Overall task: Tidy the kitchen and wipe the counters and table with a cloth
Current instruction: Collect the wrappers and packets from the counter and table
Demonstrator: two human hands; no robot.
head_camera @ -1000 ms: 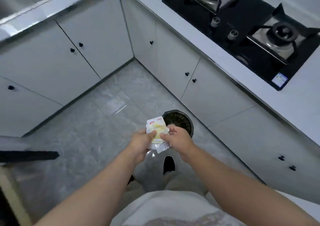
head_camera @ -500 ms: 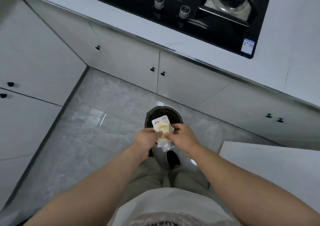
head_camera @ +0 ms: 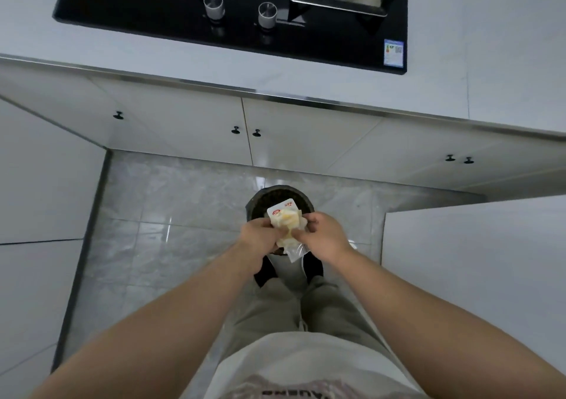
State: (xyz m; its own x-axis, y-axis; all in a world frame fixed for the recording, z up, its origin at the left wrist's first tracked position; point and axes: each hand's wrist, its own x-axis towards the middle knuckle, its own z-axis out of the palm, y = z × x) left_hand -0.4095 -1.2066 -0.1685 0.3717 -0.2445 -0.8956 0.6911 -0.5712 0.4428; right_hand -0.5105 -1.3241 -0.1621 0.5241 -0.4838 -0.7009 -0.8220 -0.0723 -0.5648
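Observation:
A small plastic snack wrapper [head_camera: 284, 218], white and yellow with a red logo, is crumpled between both hands at mid-frame. My left hand [head_camera: 256, 237] grips its left side, and my right hand [head_camera: 325, 234] pinches its right side. A clear strip of the wrapper hangs down below the hands. Directly beneath, on the floor, stands a round dark bin [head_camera: 266, 198] with an open top, partly hidden by the wrapper and hands.
A white counter [head_camera: 190, 61] with a black gas hob [head_camera: 245, 28] runs across the top. White cabinet doors [head_camera: 183, 129] with black knobs stand below it. More cabinets stand on the left, a white surface [head_camera: 474, 261] on the right, grey floor tiles [head_camera: 171, 215] between them.
The view has swung round to face the hob counter squarely, and the bin now lies directly under my hands. Both hands kept hold of the wrapper and have crumpled it tighter.

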